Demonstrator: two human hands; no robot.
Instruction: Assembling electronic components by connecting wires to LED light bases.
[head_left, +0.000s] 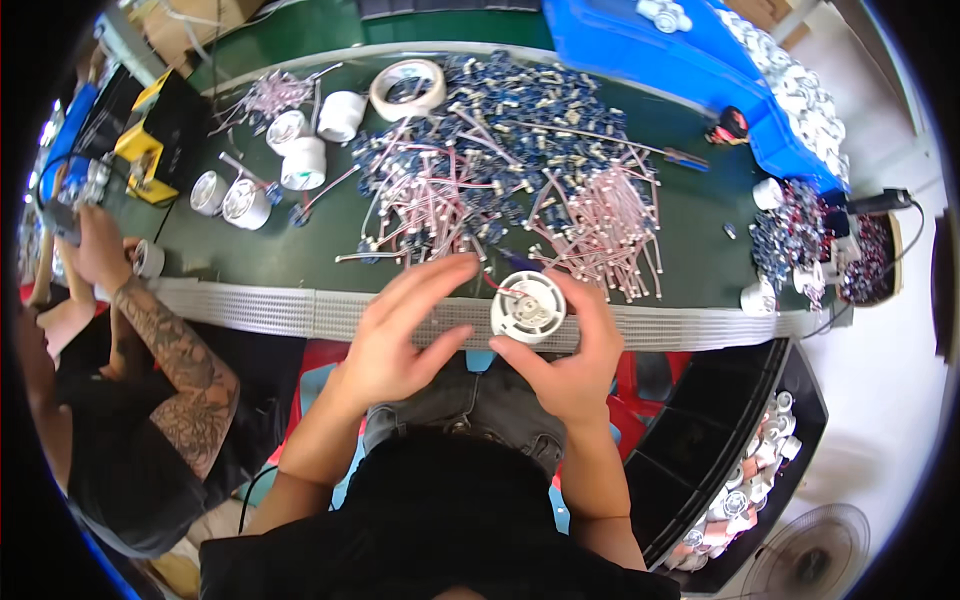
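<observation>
Here we are at the green table (pixel 290 255), and the big heap of blue boards (pixel 545 100) dominates the middle — everything else sits around it. Just on the wearer's side of that heap, the right hand (pixel 585 350) has the white round housing (pixel 528 307), thumb and fingers closed around its rim, the slotted face turned up to view. A red wire (pixel 497 287) curves out of it toward the left hand (pixel 398 335). That left hand, also nearer the wearer than the heap, is spread, thumb well apart from the fingers, nothing gripped in the palm; whether a fingertip brushes the wire, I cannot tell! Against the heap's near right side lies a bundle of pale pink wires (pixel 605 225), and at its far left edge sits a roll of tape (pixel 380 92). Left of the heap, white cups (pixel 303 165) stand in a loose group, with a yellow-and-black box (pixel 150 140) farther out. Right of the heap there's a screwdriver (pixel 686 159), its shaft reaching into the pile — and beyond, a blue bin (pixel 650 40). Far left of the heap, a co-worker's tattooed forearm (pixel 175 335) reaches over the table edge.
</observation>
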